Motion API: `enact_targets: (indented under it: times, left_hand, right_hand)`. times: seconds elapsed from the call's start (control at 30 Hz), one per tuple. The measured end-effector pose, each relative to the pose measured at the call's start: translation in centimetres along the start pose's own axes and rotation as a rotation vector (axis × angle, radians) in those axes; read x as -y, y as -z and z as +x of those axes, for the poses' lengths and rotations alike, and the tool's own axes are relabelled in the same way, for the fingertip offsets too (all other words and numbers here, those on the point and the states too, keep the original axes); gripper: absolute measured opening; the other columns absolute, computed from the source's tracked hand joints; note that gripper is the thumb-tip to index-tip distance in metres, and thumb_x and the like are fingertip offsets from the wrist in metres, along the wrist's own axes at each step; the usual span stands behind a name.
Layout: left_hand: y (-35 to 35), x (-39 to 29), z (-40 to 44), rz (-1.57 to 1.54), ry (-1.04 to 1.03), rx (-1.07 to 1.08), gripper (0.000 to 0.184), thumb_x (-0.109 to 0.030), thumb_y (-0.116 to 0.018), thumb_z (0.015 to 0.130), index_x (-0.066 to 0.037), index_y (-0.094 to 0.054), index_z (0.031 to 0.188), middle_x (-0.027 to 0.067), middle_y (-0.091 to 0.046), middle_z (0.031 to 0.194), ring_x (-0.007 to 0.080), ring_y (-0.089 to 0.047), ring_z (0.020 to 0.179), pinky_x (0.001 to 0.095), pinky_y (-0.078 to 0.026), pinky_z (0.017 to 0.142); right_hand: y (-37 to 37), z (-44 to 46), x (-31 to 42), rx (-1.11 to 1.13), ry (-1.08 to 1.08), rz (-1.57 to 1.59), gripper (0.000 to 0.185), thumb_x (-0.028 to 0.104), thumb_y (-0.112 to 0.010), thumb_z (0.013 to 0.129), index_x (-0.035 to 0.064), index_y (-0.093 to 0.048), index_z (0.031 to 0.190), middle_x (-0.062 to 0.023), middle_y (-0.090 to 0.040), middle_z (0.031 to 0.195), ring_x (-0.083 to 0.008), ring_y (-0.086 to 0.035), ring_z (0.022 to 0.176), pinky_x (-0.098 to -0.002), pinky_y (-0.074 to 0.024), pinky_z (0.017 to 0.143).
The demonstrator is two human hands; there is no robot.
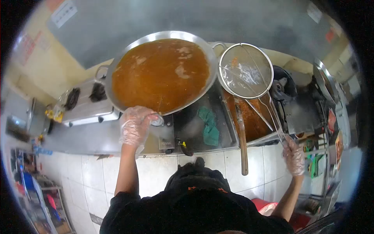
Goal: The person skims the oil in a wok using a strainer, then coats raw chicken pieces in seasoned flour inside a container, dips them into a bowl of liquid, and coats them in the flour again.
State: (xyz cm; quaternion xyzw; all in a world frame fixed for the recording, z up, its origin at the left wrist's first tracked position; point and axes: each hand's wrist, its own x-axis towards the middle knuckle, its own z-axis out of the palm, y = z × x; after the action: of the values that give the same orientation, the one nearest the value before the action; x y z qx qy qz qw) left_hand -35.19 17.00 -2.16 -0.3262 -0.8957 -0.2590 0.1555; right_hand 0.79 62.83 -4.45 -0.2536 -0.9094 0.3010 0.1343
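- In my head view, the left hand (135,126), in a clear plastic glove, sits at the near edge of a wide round silver metal pan (160,35); this grip is curled narrow around a shiny metal piece (157,120), whose full shape I cannot make out.
- The right hand (294,157), gloved the same way, has its grip closed around the long metal handle of a round strainer with fine mesh and a silver rim (221,71).
- I see the strainer just beside the pan's right loop handle, over the far end of a rectangular tray with rust-brown insides (259,124); whether it rests on anything, I cannot tell. A bright, shiny patch shows on its mesh.
- The pan holds orange-brown liquid (159,74) with paler patches on its surface.
- A long brown wooden stick (242,148) lies across the tray's left part, its end jutting past the edge of the grey metal tabletop (97,138).
- Between pan and tray I find a crumpled green cloth (210,128).
- A round black container (290,87) stands right of the strainer.
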Motion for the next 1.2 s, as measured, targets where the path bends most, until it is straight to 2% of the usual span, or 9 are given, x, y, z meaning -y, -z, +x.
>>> enact_targets:
  times: [0.17, 0.3, 0.43, 0.47, 0.67, 0.87, 0.97, 1.03, 1.2]
  left_hand:
    - [-0.9, 1.1, 1.7, -0.082, -0.076, 0.017, 0.009, -0.019, -0.075, 0.08, -0.01, -0.078, 0.08, 0.0097, -0.075, 0.087, 0.0298, -0.07, 0.086, 0.0401, -0.051, 0.084]
    - [-2.2, 1.3, 2.9, 0.049, -0.275, 0.058, 0.008, -0.015, -0.076, 0.08, -0.008, -0.078, 0.083, 0.0101, -0.075, 0.086, 0.0298, -0.07, 0.089, 0.0412, -0.052, 0.085]
    - [-1.6, -4.5, 3.4, 0.039, -0.213, -0.105, 0.026, -0.009, -0.08, 0.079, -0.002, -0.076, 0.104, 0.0155, -0.075, 0.103, 0.0317, -0.07, 0.093, 0.0399, -0.053, 0.089]
    - [-1.8, -4.6, 3.6, 0.085, -0.35, -0.11, 0.045, -0.018, -0.079, 0.084, -0.002, -0.068, 0.125, 0.0167, -0.069, 0.126, 0.0288, -0.07, 0.098, 0.0401, -0.054, 0.089]
    - [-9.5, -22.1, 0.8, -1.026, -0.243, 0.334, 0.1, -0.049, -0.073, 0.09, -0.012, -0.015, 0.163, 0.018, -0.032, 0.164, 0.0216, -0.057, 0.126, 0.0337, -0.058, 0.083]
    - [-17.5, -40.1, -4.5, -1.191, -0.236, 0.683, 0.122, -0.031, -0.08, 0.086, -0.031, 0.016, 0.161, 0.018, -0.003, 0.17, 0.0217, -0.074, 0.088, 0.0294, -0.062, 0.051]
    - [-20.2, -50.3, -7.1, -1.178, -0.163, 0.886, 0.115, -0.021, -0.073, 0.093, -0.03, 0.02, 0.16, 0.0283, -0.021, 0.164, 0.0232, -0.076, 0.085, 0.0286, -0.058, 0.042]
    - [-23.9, -55.3, -8.0, -1.226, -0.196, 1.199, 0.118, -0.042, -0.073, 0.092, -0.022, 0.021, 0.16, 0.0274, -0.059, 0.138, 0.0261, -0.074, 0.093, 0.0272, -0.057, 0.045]
    - [-33.5, -70.4, -12.7, -0.732, -0.145, 1.416, 0.106, -0.029, -0.075, 0.093, -0.011, 0.003, 0.163, 0.0238, -0.072, 0.114, 0.023, -0.073, 0.097, 0.0319, -0.061, 0.067]
  right_hand:
    - [-6.9, -3.7, -2.6, -0.157, 0.098, -0.453, 0.057, -0.003, -0.046, 0.093, 0.0083, -0.048, 0.148, -0.022, -0.068, 0.125, -0.0402, -0.068, 0.102, -0.0455, -0.0551, 0.088]
    - [-15.6, -0.9, -5.2, -0.179, -0.022, -0.39, 0.07, 0.002, -0.043, 0.095, 0.0174, -0.027, 0.161, -0.018, -0.068, 0.088, -0.024, -0.057, 0.058, -0.0361, -0.0524, 0.054]
    - [-14.3, 2.2, 3.5, 0.0, -0.237, -0.257, 0.053, 0.027, -0.048, 0.104, 0.0119, -0.036, 0.153, -0.0242, -0.063, 0.117, -0.0379, -0.065, 0.105, -0.0475, -0.0523, 0.091]
    - [-14.6, 1.6, 3.4, 0.037, -0.203, -0.208, 0.055, 0.033, -0.047, 0.105, 0.0127, -0.037, 0.155, -0.0238, -0.06, 0.133, -0.0365, -0.061, 0.12, -0.0451, -0.0481, 0.105]
    - [-13.1, -6.5, -5.1, -0.351, 0.244, -0.056, 0.044, 0.016, -0.052, 0.1, 0.0112, -0.052, 0.143, -0.0179, -0.068, 0.113, -0.0347, -0.065, 0.104, -0.0409, -0.0534, 0.093]
    - [-6.5, -26.0, -19.5, -0.173, -0.405, -0.042, 0.036, 0.019, -0.062, 0.094, 0.0122, -0.068, 0.129, -0.0125, -0.069, 0.122, -0.0294, -0.07, 0.099, -0.0384, -0.057, 0.095]
    - [-4.7, -36.1, -27.2, -0.27, -0.511, -0.192, 0.03, 0.027, -0.063, 0.097, 0.0129, -0.071, 0.122, -0.013, -0.074, 0.11, -0.0308, -0.071, 0.094, -0.041, -0.0568, 0.09]
    - [0.4, -39.7, -27.6, -0.181, -1.184, 0.267, 0.029, 0.033, -0.063, 0.098, 0.0128, -0.073, 0.116, -0.0112, -0.076, 0.096, -0.0321, -0.071, 0.087, -0.0413, -0.0556, 0.084]
    - [4.5, -45.4, -37.6, -0.375, -1.277, 0.547, 0.034, 0.037, -0.065, 0.098, 0.0079, -0.072, 0.114, -0.0092, -0.073, 0.081, -0.0208, -0.066, 0.07, -0.0361, -0.0535, 0.068]
